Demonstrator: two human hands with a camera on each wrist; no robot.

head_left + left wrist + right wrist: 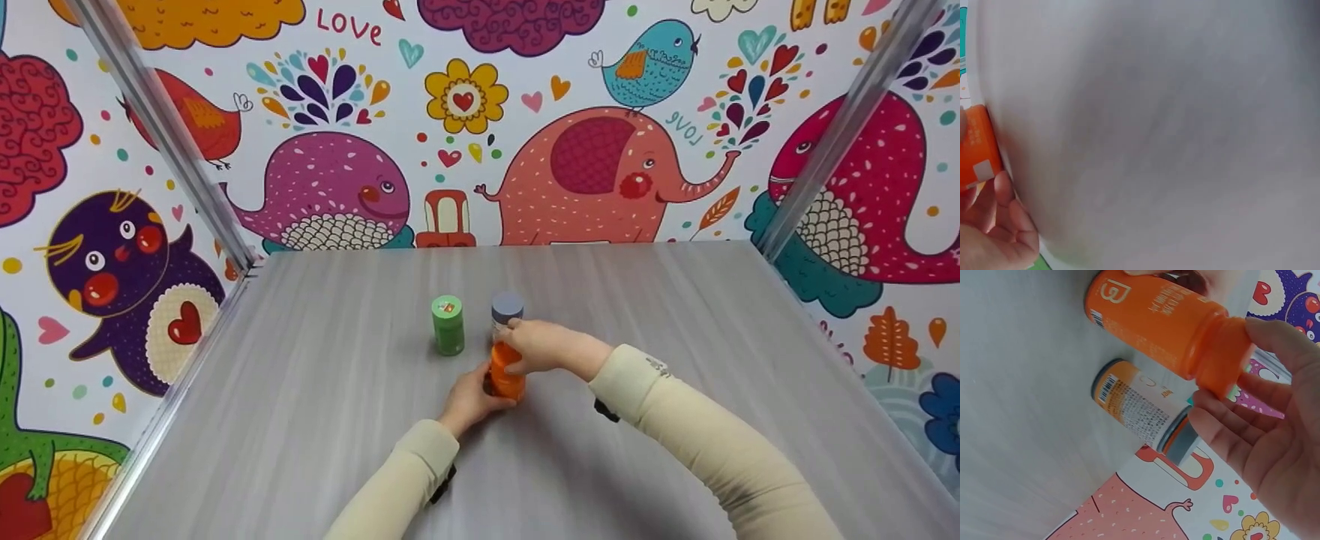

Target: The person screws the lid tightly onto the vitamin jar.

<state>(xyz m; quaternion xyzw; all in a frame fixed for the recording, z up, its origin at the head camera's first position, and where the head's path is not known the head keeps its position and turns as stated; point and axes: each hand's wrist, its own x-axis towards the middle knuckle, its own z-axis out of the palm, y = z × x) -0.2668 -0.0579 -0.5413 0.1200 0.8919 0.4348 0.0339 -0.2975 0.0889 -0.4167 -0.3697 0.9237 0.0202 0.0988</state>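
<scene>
An orange bottle [509, 384] stands on the table, with pale lettering and a barcode facing the right wrist view. My left hand [468, 401] grips its lower body from the left, thumb across the front. From above, my right hand [546, 346] pinches the bottle's orange cap [1221, 357] between thumb and fingers. Just behind is a white and orange bottle [1134, 402] with a grey lid, partly hidden by the right hand in the head view. Left of both stands a green cylindrical container [449, 334] with a lighter green lid.
The grey table [315, 390] runs back to a wall [465, 172] printed with cartoon animals. Metal posts [161, 127] rise at its back corners, and a metal edge strip [172, 390] borders its left side.
</scene>
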